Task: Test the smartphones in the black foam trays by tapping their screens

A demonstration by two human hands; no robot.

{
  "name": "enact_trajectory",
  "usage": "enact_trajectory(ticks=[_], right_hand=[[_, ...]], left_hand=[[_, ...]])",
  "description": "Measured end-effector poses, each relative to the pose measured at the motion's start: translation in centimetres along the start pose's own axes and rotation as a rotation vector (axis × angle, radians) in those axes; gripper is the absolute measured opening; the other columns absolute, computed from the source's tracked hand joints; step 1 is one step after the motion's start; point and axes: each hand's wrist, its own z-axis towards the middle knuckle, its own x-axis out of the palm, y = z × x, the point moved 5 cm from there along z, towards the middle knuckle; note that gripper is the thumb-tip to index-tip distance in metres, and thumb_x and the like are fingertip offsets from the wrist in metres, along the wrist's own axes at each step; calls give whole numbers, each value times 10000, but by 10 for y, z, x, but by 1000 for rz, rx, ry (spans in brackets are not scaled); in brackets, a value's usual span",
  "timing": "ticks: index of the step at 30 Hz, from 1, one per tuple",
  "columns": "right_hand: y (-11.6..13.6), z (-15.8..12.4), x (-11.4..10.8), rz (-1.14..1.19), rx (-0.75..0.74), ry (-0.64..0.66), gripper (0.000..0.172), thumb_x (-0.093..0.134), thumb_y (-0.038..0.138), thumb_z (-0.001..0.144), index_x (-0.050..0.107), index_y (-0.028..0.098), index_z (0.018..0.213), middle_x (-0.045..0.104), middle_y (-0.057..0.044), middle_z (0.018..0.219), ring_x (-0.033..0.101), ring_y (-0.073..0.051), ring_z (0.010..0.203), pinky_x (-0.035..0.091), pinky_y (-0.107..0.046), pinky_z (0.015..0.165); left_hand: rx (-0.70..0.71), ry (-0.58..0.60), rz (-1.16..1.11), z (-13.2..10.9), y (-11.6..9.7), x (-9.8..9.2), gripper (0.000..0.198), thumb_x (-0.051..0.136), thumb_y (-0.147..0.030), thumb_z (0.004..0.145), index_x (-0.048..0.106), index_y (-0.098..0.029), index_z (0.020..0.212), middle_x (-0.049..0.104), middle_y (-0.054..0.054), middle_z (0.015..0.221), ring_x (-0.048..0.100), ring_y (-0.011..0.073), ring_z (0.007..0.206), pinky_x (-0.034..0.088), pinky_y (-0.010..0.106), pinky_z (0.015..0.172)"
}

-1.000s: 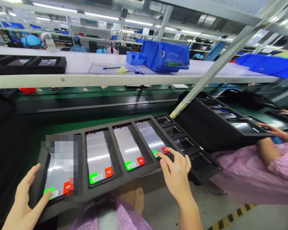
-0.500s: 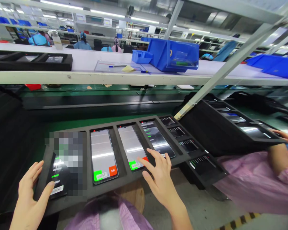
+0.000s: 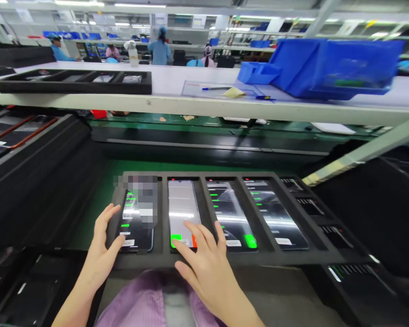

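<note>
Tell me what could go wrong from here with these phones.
The right hand spreads over the second phone from the left, near its green square and red square, so it might tap red by accident. The left hand sits at the edge of the leftmost phone and might brush it.

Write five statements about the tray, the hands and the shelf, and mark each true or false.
1. The right hand is over the white-screened phone in the tray. True.
2. Both hands are over that same phone. False: the left hand is at the tray's leftmost phone.
3. The pen and yellow note are on the shelf. True.
4. Every bin up there is red. False: the large bin is blue.
5. The white-screened phone shows a red patch. True.
</note>
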Motion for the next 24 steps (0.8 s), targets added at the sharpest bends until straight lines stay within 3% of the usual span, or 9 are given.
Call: enact_trajectory(ticks=[4, 12, 17, 24], right_hand=[[-8, 1, 6, 2, -26, 26, 308, 379, 338, 915, 583, 269, 1136, 545, -60, 1176, 438, -200, 1106, 64, -461, 1087], [-27, -1, 11, 60, 172, -43, 299, 337, 306, 926, 603, 267, 1059, 574, -56, 1067, 515, -206, 1015, 139, -562, 1068], [-25, -1, 10, 15, 62, 20, 275, 403, 301, 906, 584, 267, 1111, 556, -58, 1071, 500, -203, 1027, 145, -513, 1077], [-24, 0, 8, -20, 11, 102, 245, 446, 302, 895, 617, 319, 1069, 550, -31, 1102, 479, -188, 1044, 128, -476, 1083]], left_hand=[[-142, -23, -230, -2, -1, 2, 596, 507, -217, 752, 359, -285, 1326, 399, 72, 1397, 322, 254, 1327, 244, 489, 1103], [-82, 28, -69, 7, 2, 2, 632, 486, -198, 722, 379, -324, 1332, 269, 28, 1485, 280, 277, 1339, 182, 531, 1099], [8, 14, 0, 8, -4, 1, 572, 508, -232, 748, 411, -347, 1301, 288, 18, 1466, 231, 273, 1365, 164, 527, 1102], [-80, -2, -17, 7, -8, 1, 562, 513, -250, 761, 400, -350, 1303, 265, 14, 1481, 289, 277, 1337, 189, 532, 1093]])
